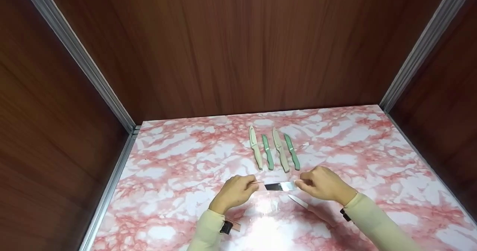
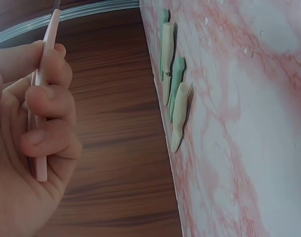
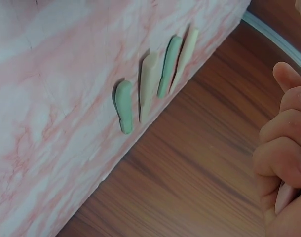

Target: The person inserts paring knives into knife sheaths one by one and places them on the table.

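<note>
Pink knife [image 1: 279, 186] is up over the table [image 1: 167, 187]. On the left, the left hand [image 1: 237, 191] curls its fingers round the handle [image 2: 52, 29]. Four knives [image 1: 280, 152] lie in a row behind. On the right, the right hand [image 1: 324, 184] curls its fingers round a pink thing [image 3: 286, 195].

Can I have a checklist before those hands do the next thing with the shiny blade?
1. Left hand grips the pink handle: ok.
2. Right hand holds its pink piece: ok.
3. Shiny blade covered: not ok, bare between the hands.
4. Right fingertips off the blade's edge: cannot tell.
5. Row of green and cream knives untouched: ok.
</note>
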A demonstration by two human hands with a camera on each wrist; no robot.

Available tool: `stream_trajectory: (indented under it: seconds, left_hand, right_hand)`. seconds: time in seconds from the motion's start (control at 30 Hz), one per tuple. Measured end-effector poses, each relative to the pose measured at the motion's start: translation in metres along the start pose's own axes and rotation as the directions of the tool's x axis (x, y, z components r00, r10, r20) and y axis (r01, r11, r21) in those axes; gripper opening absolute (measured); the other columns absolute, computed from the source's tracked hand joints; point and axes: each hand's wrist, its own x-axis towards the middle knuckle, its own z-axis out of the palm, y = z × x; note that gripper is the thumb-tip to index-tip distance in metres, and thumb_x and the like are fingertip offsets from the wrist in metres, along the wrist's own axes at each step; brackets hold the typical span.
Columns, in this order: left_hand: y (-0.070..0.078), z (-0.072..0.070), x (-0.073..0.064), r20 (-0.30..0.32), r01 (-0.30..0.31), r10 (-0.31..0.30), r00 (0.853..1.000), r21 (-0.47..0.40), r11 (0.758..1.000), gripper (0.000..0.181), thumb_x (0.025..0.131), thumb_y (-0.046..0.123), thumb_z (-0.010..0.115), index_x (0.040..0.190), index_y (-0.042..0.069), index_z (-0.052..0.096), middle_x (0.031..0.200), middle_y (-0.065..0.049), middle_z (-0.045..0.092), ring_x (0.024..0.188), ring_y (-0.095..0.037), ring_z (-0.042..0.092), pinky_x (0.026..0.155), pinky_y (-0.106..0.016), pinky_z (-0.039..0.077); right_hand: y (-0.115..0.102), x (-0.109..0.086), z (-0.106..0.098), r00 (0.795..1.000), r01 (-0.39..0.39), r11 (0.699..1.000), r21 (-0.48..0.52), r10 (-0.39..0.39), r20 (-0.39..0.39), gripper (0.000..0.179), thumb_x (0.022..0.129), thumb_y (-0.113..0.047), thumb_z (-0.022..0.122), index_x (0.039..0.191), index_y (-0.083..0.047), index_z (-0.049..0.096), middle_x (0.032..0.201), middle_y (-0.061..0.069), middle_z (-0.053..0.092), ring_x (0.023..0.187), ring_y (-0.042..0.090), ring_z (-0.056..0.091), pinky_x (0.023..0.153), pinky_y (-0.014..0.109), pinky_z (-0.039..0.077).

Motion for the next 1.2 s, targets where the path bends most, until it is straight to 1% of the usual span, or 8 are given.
stream_trajectory:
  seconds: [0.1,0.33,0.43,0.67,0.83,0.97,1.07,1.2]
  left_hand:
    - [-0.0002,0.0004,0.0007,-0.009,-0.009,0.009,1.0,0.019,1.0,0.024,0.097,0.029,0.052,0.076,0.018,0.05,0.058,0.011,0.028,0.051,-0.003,0.026,0.049,-0.022,0.025]
    - [0.0005,0.0017,0.0003,0.018,0.001,0.0,1.0,-0.023,1.0,0.02,0.098,0.029,0.051,0.082,0.017,0.055,0.058,0.011,0.029,0.05,-0.003,0.026,0.049,-0.021,0.026]
    - [0.0018,0.0025,0.0008,0.021,0.001,-0.001,1.0,-0.03,1.0,0.021,0.098,0.029,0.051,0.081,0.018,0.054,0.058,0.011,0.03,0.05,-0.003,0.027,0.049,-0.021,0.027]
    - [0.0041,0.0047,0.0032,0.037,0.011,-0.01,0.999,-0.034,0.999,0.02,0.098,0.029,0.053,0.08,0.019,0.055,0.058,0.01,0.031,0.05,-0.004,0.027,0.05,-0.022,0.027]
    - [0.0039,0.0055,0.003,0.033,0.01,-0.01,0.999,-0.026,1.0,0.02,0.098,0.029,0.053,0.08,0.019,0.055,0.058,0.011,0.03,0.05,-0.004,0.027,0.05,-0.022,0.027]
    - [0.004,0.0054,0.0028,0.044,0.012,-0.011,0.999,-0.036,0.999,0.022,0.098,0.03,0.052,0.081,0.017,0.055,0.058,0.011,0.03,0.05,-0.003,0.028,0.05,-0.021,0.028]
    - [0.0041,0.0052,0.0031,0.043,0.008,-0.007,0.999,-0.026,1.0,0.022,0.098,0.03,0.052,0.081,0.017,0.055,0.058,0.011,0.03,0.05,-0.003,0.028,0.05,-0.021,0.028]
    - [0.0053,0.0053,0.0044,0.031,0.001,-0.001,1.0,0.009,1.0,0.021,0.098,0.031,0.053,0.081,0.018,0.056,0.058,0.011,0.031,0.051,-0.003,0.029,0.051,-0.022,0.029]
  right_hand:
    - [0.0,0.0007,0.0003,1.0,0.004,1.0,-0.007,-0.004,-0.008,0.039,0.087,-0.023,0.067,0.059,-0.027,0.041,0.053,-0.021,0.022,0.046,-0.009,0.02,0.043,0.014,0.02]
    - [-0.0009,0.0021,0.0024,1.0,-0.008,1.0,-0.021,0.008,0.008,0.037,0.088,-0.025,0.066,0.059,-0.027,0.043,0.052,-0.021,0.023,0.045,-0.008,0.021,0.042,0.015,0.02]
    - [-0.0021,0.0033,0.0033,1.0,-0.016,1.0,-0.02,0.016,0.015,0.037,0.088,-0.026,0.066,0.059,-0.027,0.043,0.051,-0.021,0.023,0.044,-0.008,0.021,0.042,0.015,0.02]
    - [-0.0048,0.0067,0.0041,1.0,-0.007,1.0,-0.011,0.007,0.018,0.043,0.089,-0.026,0.064,0.057,-0.025,0.037,0.053,-0.019,0.02,0.046,-0.007,0.019,0.043,0.015,0.018]
    - [-0.0057,0.0067,0.0051,1.0,-0.003,1.0,-0.021,0.003,0.017,0.041,0.089,-0.025,0.065,0.058,-0.026,0.038,0.053,-0.019,0.022,0.046,-0.007,0.02,0.042,0.015,0.02]
    - [-0.006,0.0071,0.0059,1.0,-0.007,1.0,-0.021,0.008,0.026,0.043,0.089,-0.025,0.065,0.057,-0.026,0.037,0.052,-0.02,0.02,0.046,-0.008,0.019,0.043,0.015,0.019]
    - [-0.0063,0.0079,0.0057,0.999,-0.011,1.0,-0.012,0.011,0.03,0.044,0.089,-0.025,0.064,0.056,-0.026,0.036,0.053,-0.02,0.018,0.045,-0.008,0.017,0.042,0.014,0.017]
    - [-0.0074,0.0093,0.0058,1.0,-0.002,1.0,0.002,0.002,0.023,0.044,0.089,-0.024,0.065,0.055,-0.025,0.036,0.053,-0.02,0.017,0.045,-0.008,0.016,0.042,0.014,0.017]
